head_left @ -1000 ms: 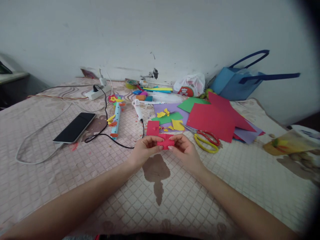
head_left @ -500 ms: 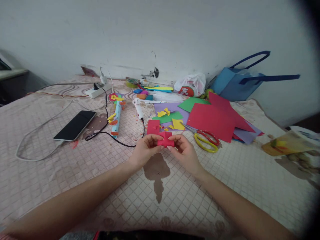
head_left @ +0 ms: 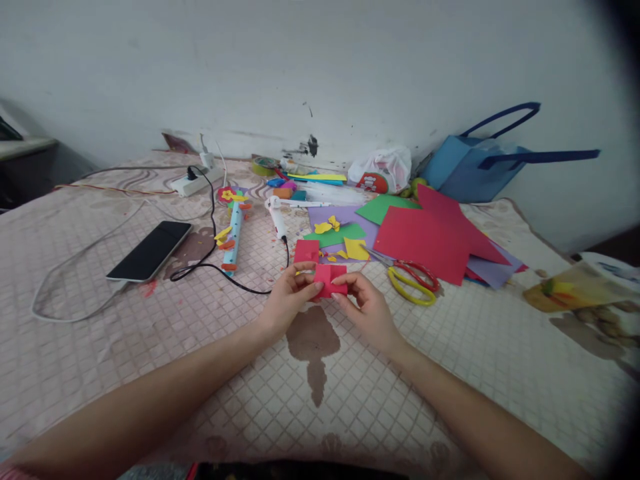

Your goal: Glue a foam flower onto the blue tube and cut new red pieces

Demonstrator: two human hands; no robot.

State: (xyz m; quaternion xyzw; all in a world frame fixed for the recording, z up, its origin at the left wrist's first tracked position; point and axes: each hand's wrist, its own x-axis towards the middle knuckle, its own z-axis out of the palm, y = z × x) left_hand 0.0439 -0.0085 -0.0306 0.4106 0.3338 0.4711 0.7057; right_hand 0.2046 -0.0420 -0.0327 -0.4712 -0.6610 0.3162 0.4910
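Note:
Between my two hands is a small folded piece of red craft paper [head_left: 330, 280], held up just over the table. My left hand [head_left: 290, 297] pinches its left side with thumb and fingers. On the right edge, the thumb and fingertips of my right hand [head_left: 367, 303] grip it too. Another red paper piece [head_left: 306, 251] lies flat just beyond, beside yellow scraps [head_left: 342, 253] and a yellow square [head_left: 356, 249]. Scissors [head_left: 413, 283] with yellow and red handles rest to the right of my right hand.
A white glue gun [head_left: 277, 219] with a black cord stands behind my left hand. Farther left are a decorated blue stick [head_left: 233, 237] and a phone [head_left: 151, 251] on a cable. Red sheets [head_left: 425, 240], a blue bag [head_left: 473, 167] and a tilted plastic cup [head_left: 570, 287] occupy the right.
The folded red paper has turned in my fingers and shows more of its flat face. My left thumb has shifted onto its front, and my right fingers have moved slightly along its edge.

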